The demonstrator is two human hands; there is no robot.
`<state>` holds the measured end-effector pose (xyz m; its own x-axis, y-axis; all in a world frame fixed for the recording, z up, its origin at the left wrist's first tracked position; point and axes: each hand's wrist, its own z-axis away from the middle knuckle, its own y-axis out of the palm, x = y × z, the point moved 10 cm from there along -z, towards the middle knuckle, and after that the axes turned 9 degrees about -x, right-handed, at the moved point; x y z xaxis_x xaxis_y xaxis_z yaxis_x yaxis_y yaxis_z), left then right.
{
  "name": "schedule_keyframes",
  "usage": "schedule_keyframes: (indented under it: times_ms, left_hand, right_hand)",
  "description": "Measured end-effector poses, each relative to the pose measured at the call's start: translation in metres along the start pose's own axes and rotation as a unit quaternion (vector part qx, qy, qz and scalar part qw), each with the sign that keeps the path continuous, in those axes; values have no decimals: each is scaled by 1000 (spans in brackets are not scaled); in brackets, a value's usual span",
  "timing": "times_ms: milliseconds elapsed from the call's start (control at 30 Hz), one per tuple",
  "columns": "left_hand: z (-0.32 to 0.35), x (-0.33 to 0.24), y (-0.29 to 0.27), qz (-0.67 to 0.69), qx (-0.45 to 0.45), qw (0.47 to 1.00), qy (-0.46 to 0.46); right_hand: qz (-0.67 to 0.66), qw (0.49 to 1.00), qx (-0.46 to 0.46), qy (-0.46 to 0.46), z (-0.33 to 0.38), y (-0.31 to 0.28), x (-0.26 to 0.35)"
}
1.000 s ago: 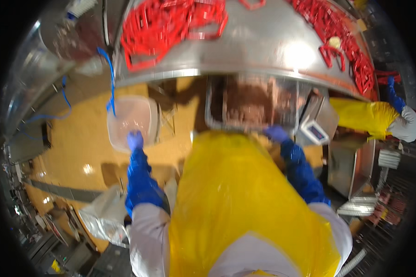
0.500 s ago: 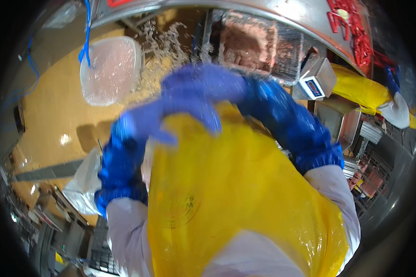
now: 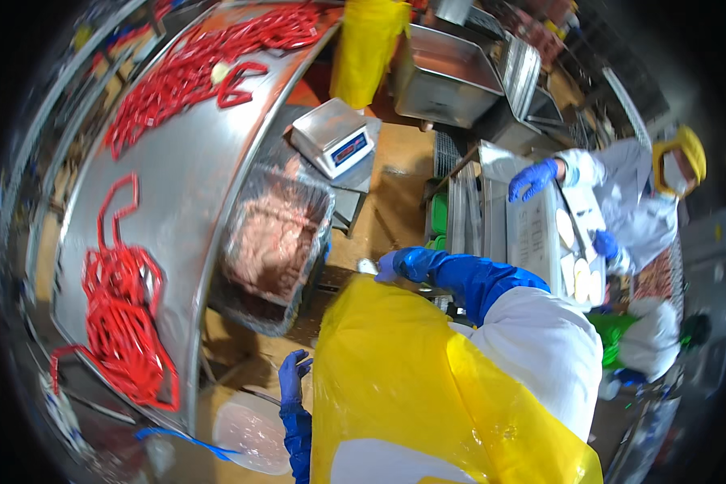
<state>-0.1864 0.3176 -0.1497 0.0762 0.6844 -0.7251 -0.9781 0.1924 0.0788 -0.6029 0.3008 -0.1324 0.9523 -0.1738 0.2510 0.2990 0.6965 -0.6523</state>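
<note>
My left hand (image 3: 293, 377), in a purple-blue glove and blue sleeve, hangs low beside my yellow apron. Its fingers are apart with nothing in them. Nearest to it are a white tub (image 3: 254, 431) of pinkish contents and a plastic-lined bin (image 3: 319, 206) with pale pink ground meat (image 3: 270, 242). My right hand (image 3: 386, 266) reaches forward past the top of the apron; its fingers are mostly hidden. Just beside it shows a small whitish thing (image 3: 366, 266), which I cannot make out. Beyond the bin stands a metal bench scale (image 3: 331, 133).
A steel table (image 3: 173, 189) curves along the left, bearing heaps of red sausage links (image 3: 125, 323). Steel tubs (image 3: 448, 77) stand ahead. To the right, a co-worker (image 3: 625, 189) in blue gloves handles things at white trays (image 3: 532, 234). Another person (image 3: 653, 339) is farther right.
My view has swung to the right. My hands, together in front of the apron before, are now apart: the left hangs low, the right reaches forward. A co-worker has come into view.
</note>
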Motion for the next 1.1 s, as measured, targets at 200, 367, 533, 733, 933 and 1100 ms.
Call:
schedule_keyframes:
  times_ms: [200, 367, 533, 733, 933, 1100]
  left_hand:
    - [-111, -61, 5, -91, -31, 995, 16]
    - [-122, -112, 145, -159, 3, 986, -43]
    - [-6, -252, 393, -156, 316, 936, 28]
    - [120, -292, 546, -301, 631, 707, 105]
    - [83, -237, 601, -416, 596, 678, 111]
    - [-36, -169, 527, -419, 378, 822, 74]
  right_hand:
    - [-176, 984, -32, -23, -53, -20, -46]
    - [-171, 970, -169, -18, -70, -38, -126]
    - [-209, 974, -84, 0, -77, -40, -176]
    - [-342, 930, -136, 0, -96, -72, -232]
    - [-342, 927, -156, 1, -110, -90, -258]
    - [-381, 921, -79, -18, -91, -95, -240]
